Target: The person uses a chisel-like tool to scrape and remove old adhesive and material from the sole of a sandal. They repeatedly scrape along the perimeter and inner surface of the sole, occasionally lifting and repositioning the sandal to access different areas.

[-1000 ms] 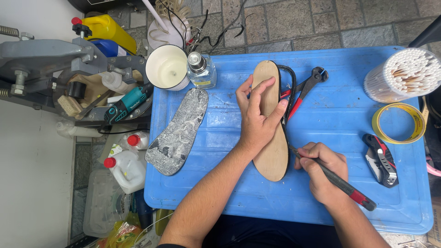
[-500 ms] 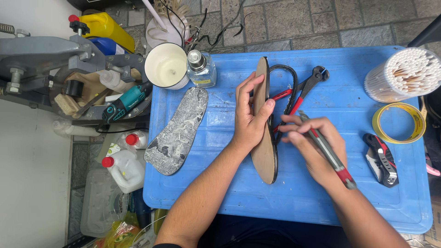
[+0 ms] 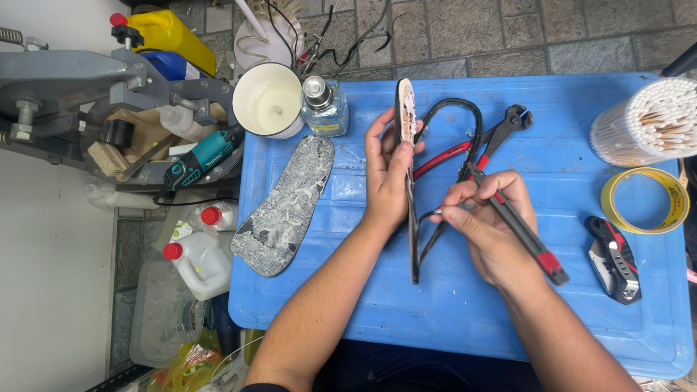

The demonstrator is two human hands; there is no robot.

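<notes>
Head view, left hand (image 3: 388, 178) gripping thin sole (image 3: 409, 167) upright on edge at centre of blue desk (image 3: 450, 319), right hand (image 3: 490, 225) closed around red-black knife (image 3: 517, 226) just right of sole edge, white cup (image 3: 267, 99) far left, contents indistinct, tub of white sticks (image 3: 653, 123) far right.

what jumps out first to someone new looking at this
At the centre of the blue plastic lid, the left hand stands a thin tan shoe insole on edge, while the right hand holds a black-and-red knife against it. Left of them lies a grey glue-smeared sole.
</notes>
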